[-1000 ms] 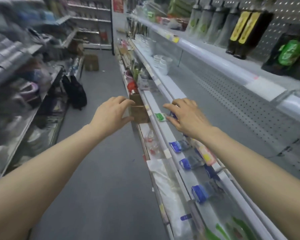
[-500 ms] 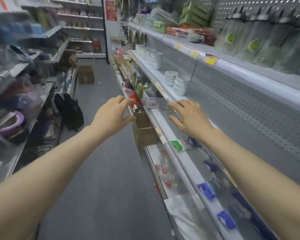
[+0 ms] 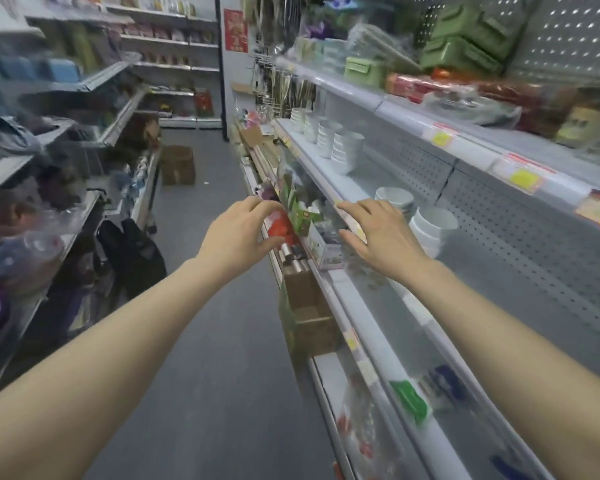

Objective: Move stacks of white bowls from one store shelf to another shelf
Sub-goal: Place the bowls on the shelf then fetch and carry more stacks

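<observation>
While both bare forearms stretch forward from the bottom of the view, a green plastic tag (image 3: 409,400) sits nearest on the rail of the white metal middle shelf (image 3: 492,306), which runs along the right side of the aisle. Farther along, an open brown cardboard box (image 3: 309,306) stands on the lower tier below that rail. Beyond it the left hand (image 3: 236,233) hangs over the grey aisle floor, in front of a blurred red packet (image 3: 279,226); its fingers are loosely curved and apart, and it holds nothing. The right hand (image 3: 381,233) hovers over the shelf's front edge, fingers spread and slightly bent, also gripping nothing. Just past its knuckles, the nearest stack of white ceramic bowls (image 3: 430,226) stands on the middle shelf; whether the fingers touch it cannot be told. A second low stack of white bowls (image 3: 394,197) sits right behind. Well apart, farther down the same shelf, taller white bowl stacks (image 3: 347,150) stand in a cluster. On the left, a black backpack (image 3: 132,251) lies against the opposite racks, then a closed cardboard carton (image 3: 177,164) rests on the floor, and a red poster (image 3: 235,29) hangs at the far end
</observation>
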`<state>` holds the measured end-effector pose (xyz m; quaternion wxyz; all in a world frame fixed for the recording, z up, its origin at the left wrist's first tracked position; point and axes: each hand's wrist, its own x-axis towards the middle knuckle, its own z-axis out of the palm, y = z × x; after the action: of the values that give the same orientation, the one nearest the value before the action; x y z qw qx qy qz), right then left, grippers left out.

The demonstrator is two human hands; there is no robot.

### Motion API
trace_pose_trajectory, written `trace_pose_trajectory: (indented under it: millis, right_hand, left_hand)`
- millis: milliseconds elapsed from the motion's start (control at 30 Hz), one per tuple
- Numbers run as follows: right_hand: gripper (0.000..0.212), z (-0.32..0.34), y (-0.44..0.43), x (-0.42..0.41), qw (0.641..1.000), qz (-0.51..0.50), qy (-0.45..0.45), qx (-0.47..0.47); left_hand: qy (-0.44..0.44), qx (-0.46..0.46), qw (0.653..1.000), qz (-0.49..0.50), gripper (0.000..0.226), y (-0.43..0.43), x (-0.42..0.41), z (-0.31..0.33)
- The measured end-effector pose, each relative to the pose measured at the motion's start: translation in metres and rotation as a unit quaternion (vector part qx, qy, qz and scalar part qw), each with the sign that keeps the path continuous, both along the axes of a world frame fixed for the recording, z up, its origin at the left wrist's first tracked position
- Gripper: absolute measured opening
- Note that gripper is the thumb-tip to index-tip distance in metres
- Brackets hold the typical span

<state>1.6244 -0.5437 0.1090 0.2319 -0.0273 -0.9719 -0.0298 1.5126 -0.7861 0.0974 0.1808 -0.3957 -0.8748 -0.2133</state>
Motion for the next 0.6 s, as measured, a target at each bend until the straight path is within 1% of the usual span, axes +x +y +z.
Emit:
trace_pose_trajectory:
  millis: [133,300,433,600]
  right_hand:
    - [0.057,0.012,0.038,-0.1,1.0,-0.006,0.013,0.002]
    - [0.045,0.011,0.081,-0.212,1.0,-0.01,0.015,-0.01]
    - [0.046,0.004,0.115,-0.3,0.999,-0.04,0.013,-0.009]
    - [0.047,-0.008,0.147,-0.396,0.992,-0.107,0.043,-0.055]
  left_hand:
    - [0.0,0.009,1.0,0.013,0.054,0.036,-0.101,0.004]
    - [-0.015,0.007,1.0,0.011,0.059,0.076,-0.216,-0.006]
    - [-0.016,0.007,1.0,-0.025,0.058,0.111,-0.313,-0.018]
    - [-0.026,-0.001,0.996,-0.086,0.061,0.157,-0.438,-0.025]
